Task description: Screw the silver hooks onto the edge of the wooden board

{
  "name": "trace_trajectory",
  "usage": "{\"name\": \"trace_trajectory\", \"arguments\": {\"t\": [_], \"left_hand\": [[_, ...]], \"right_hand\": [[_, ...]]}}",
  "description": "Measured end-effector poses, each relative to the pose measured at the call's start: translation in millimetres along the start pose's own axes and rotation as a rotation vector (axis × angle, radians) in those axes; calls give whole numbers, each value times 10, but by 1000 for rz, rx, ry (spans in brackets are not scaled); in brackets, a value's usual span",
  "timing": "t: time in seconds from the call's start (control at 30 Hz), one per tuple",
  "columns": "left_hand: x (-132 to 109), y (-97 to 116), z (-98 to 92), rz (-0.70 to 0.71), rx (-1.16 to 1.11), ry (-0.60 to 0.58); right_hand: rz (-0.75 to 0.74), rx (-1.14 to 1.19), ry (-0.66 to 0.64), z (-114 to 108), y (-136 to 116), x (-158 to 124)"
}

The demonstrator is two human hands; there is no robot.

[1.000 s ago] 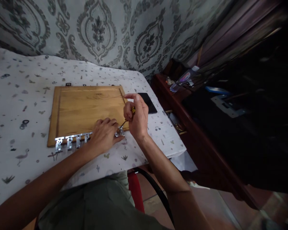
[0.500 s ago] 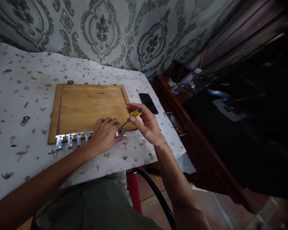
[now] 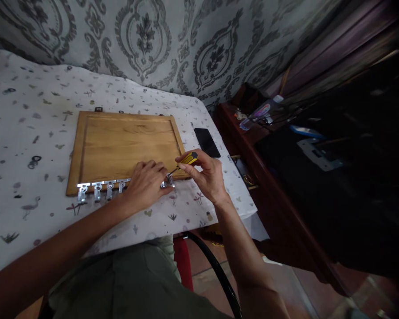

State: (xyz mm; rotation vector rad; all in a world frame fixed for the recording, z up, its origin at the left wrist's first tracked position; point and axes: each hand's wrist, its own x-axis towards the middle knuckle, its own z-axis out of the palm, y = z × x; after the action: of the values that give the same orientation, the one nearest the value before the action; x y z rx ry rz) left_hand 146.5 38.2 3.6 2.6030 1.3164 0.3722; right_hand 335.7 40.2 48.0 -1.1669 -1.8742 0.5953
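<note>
A wooden board (image 3: 126, 144) lies flat on the patterned tablecloth (image 3: 26, 124). A metal hook rack (image 3: 101, 188) runs along the board's near edge. My left hand (image 3: 148, 184) rests palm down on the rack's right part, fingers curled over it. My right hand (image 3: 206, 175) pinches a small yellow-handled screwdriver (image 3: 184, 161), whose tip points down-left at the rack's right end next to my left fingers.
A black phone (image 3: 206, 141) lies right of the board. A dark wooden cabinet (image 3: 249, 150) with bottles and clutter stands beyond the table's right edge. A black and red chair frame (image 3: 199, 261) shows below, by my lap. Patterned wallpaper backs the table.
My right hand turned from a raised, curled grip to a lower pinch on the screwdriver handle, wrist dropped to the right. The left hand stayed on the rack.
</note>
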Motion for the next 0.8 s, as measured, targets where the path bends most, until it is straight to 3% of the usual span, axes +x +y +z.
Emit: {"name": "trace_trajectory", "arguments": {"t": [0.17, 0.43, 0.8], "left_hand": [[-2, 0, 8, -6, -1, 10], [-3, -9, 21, -6, 20, 9], [23, 6, -50, -23, 23, -42]], "right_hand": [[-10, -92, 123, 72, 24, -8], [1, -89, 162, 143, 49, -53], [-30, -21, -23, 84, 30, -53]]}}
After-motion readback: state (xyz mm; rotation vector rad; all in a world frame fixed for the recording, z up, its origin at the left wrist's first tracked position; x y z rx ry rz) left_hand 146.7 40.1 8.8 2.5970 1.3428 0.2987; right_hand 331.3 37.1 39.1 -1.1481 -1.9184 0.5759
